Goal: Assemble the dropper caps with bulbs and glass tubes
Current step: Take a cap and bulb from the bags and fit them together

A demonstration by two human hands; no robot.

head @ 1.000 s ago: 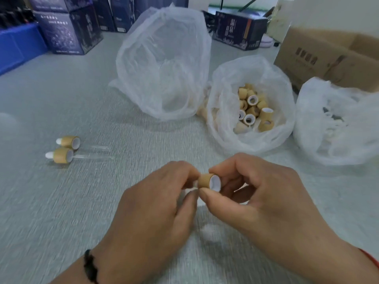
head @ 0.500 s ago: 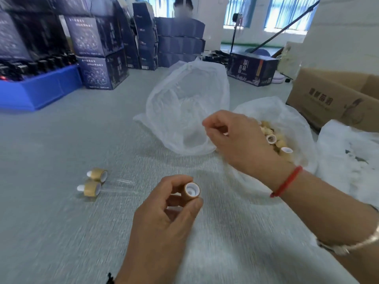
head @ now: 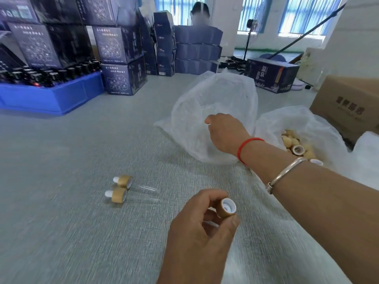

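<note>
Bamboo-look cap (head: pixel 226 208), light, rigid, pinched by left hand (head: pixel 196 228); right hand (head: pixel 223 133) in tube bag (head: pixel 215 111), grasp indiscernible; glass tubes judged fragile, slippery, best held mid-shaft

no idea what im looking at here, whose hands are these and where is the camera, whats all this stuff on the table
There is no machine here. The camera sits on a person's head and looks forward and down, so the two arms you see are that person's own.

The left hand grips a tan dropper cap with a white lining, its open end facing up and to the right. The right hand reaches into a clear plastic bag; its fingertips are hidden, so whether it holds anything is unclear.

On the grey table lie two finished droppers, each a tan cap with a white bulb and a glass tube. To the right, a second bag holds loose caps. Behind stand dark boxes, a blue crate and a cardboard carton.
</note>
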